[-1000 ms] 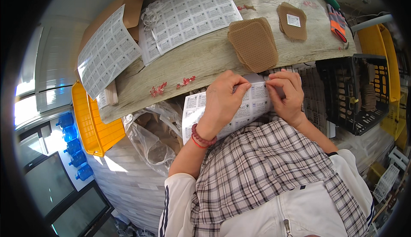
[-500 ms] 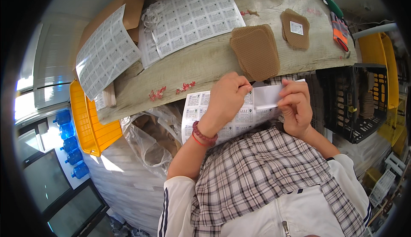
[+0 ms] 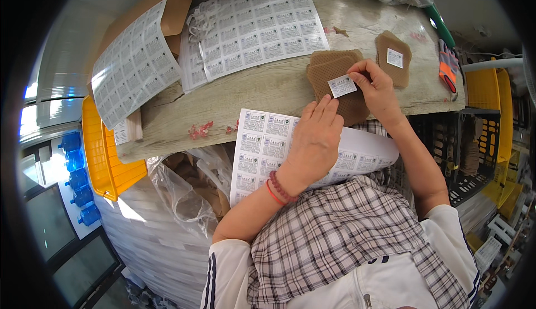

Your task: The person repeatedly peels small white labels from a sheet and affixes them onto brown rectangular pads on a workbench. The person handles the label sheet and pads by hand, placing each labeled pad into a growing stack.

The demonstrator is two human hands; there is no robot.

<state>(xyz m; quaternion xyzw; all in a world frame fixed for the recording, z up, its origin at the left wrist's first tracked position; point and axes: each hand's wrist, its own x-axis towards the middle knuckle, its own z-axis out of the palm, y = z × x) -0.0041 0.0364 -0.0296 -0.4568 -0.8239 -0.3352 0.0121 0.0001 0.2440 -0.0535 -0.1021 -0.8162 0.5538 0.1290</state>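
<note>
Between my right hand's [image 3: 378,90] thumb and forefinger is the right corner of a small printed white label [image 3: 342,86]. This label lies over a stack of brown textured pads [image 3: 322,70] near the table's front edge. My left hand [image 3: 316,141] reaches forward with its fingers stretched out, their tips by the label's lower edge. Beneath that hand, a sheet of printed labels [image 3: 252,141] rests over my lap, its right part a bare white strip. To the right of the stack, another pile of brown pads [image 3: 401,77] carries a white label on top.
More label sheets [image 3: 262,27] lie on the wooden table [image 3: 167,125], one curling up at the left. A work glove [image 3: 447,66] is at the right end. A yellow crate [image 3: 120,169] stands left, a black crate [image 3: 460,189] right. A clear plastic bag [image 3: 184,189] hangs below the table.
My right hand has moved forward from the sheet to the stack, bringing a label over the top pad. My left hand has shifted right and its fingers have straightened.
</note>
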